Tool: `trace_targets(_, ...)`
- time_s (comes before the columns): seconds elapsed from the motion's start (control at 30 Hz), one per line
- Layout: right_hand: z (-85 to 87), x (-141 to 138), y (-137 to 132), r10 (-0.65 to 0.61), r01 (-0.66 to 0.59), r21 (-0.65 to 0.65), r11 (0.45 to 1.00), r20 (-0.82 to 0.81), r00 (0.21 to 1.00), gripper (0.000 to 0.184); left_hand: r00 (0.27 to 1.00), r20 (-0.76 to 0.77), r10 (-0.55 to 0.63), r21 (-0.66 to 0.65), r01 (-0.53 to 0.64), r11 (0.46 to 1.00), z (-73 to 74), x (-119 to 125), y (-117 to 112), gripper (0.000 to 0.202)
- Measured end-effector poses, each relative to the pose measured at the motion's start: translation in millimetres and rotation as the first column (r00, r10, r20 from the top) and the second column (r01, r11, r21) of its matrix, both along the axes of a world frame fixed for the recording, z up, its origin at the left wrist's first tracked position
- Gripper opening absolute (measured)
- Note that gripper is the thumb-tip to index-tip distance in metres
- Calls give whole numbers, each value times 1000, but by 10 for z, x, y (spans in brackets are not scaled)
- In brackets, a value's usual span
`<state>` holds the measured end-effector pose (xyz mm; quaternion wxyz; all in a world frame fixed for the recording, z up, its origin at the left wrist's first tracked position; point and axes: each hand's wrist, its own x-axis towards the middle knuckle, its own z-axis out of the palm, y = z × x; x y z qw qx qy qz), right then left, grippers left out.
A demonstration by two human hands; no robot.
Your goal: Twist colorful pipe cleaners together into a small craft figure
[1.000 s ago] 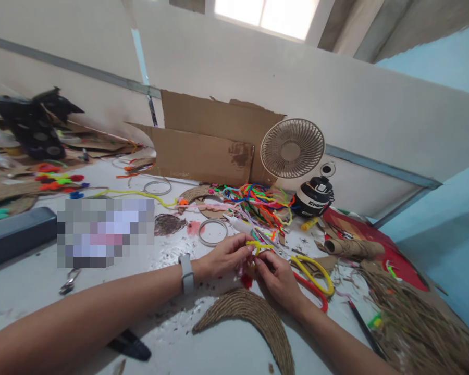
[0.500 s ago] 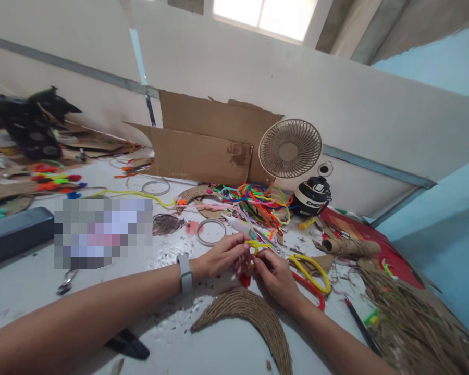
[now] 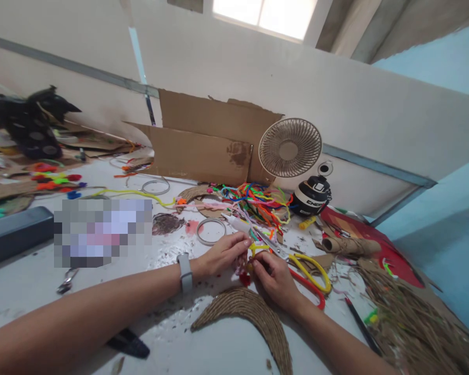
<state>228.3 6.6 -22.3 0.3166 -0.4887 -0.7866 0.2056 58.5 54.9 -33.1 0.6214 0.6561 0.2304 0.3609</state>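
Observation:
My left hand (image 3: 223,255), with a grey band on its wrist, and my right hand (image 3: 274,276) meet fingertip to fingertip over a white table (image 3: 101,291). Both pinch a short yellow pipe cleaner (image 3: 258,248) between them. A red fuzzy piece (image 3: 244,279) sits just under the two hands. A crescent wrapped in brown twine (image 3: 254,315) lies on the table right in front of my wrists. Beside my right hand lie a yellow loop (image 3: 312,268) and a red pipe cleaner (image 3: 311,290).
A heap of coloured pipe cleaners (image 3: 258,200), a metal ring (image 3: 211,231) and a white glue tube (image 3: 238,224) lie behind the hands. Cardboard sheets (image 3: 203,140), a small fan (image 3: 289,148) and a black speaker (image 3: 311,197) stand at the back. Twine strands (image 3: 406,323) spread at right.
The yellow pipe cleaner has sunk lower between my fingertips, and both hands have closed in tighter on it. The camera shifted slightly.

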Motion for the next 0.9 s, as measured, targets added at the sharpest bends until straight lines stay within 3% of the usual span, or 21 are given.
trace_targets(0.17,11,8,-22,41,-41,8,999,21,999,16,988,-124,88,204,-62,977,56,-19,-17,38)
trace_targets(0.27,64,14,-37,64,-64,20,998,26,998,15,986,-133,100,247,-65,967,65,-1,-12,39)
trace_targets(0.53,177,-10,-77,60,-81,-114,990,-175,983,17,997,57,-42,-51,45,998,19,38,-2,38)
trace_targets(0.67,173,-21,-108,75,-116,-178,977,-221,972,17,993,81,-84,-72,90,993,52,32,-37,35)
trace_targets(0.77,156,-32,-134,0,-145,-354,924,-379,925,21,995,77,-65,-63,70,996,94,24,-41,36)
trace_targets(0.9,121,-57,-150,-110,-315,-544,778,-611,784,28,981,145,-128,-118,146,982,138,14,-51,34)
